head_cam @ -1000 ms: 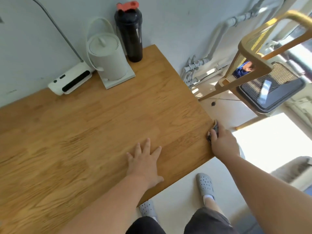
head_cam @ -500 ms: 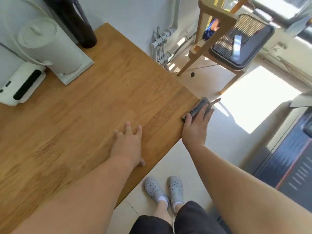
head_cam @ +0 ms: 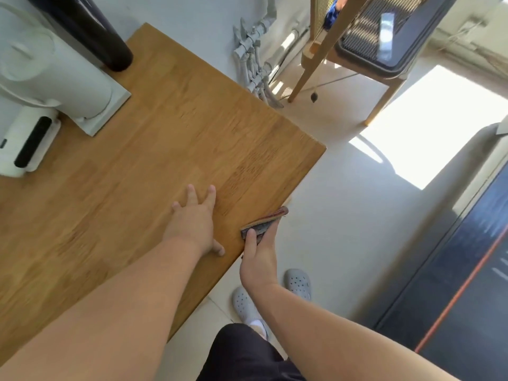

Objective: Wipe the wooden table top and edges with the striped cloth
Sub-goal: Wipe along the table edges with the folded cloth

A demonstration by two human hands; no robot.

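The wooden table (head_cam: 170, 138) fills the left and middle of the head view, its near right corner pointing right. My right hand (head_cam: 258, 254) grips the folded striped cloth (head_cam: 264, 222) and presses it against the table's front edge, a short way back from that corner. My left hand (head_cam: 195, 221) lies flat on the table top just left of the cloth, fingers spread, holding nothing.
A white kettle on its base (head_cam: 55, 75), a black bottle (head_cam: 90, 31) and a white flat device (head_cam: 27, 144) stand at the table's back left. A wooden chair (head_cam: 357, 45) and wall pipes (head_cam: 253, 59) lie beyond the table. My feet in grey clogs (head_cam: 298, 281) are on the floor below.
My right hand has slid the cloth from the table's right corner back along the front edge towards me. My left hand stays flat on the top. The view has tilted down and right.
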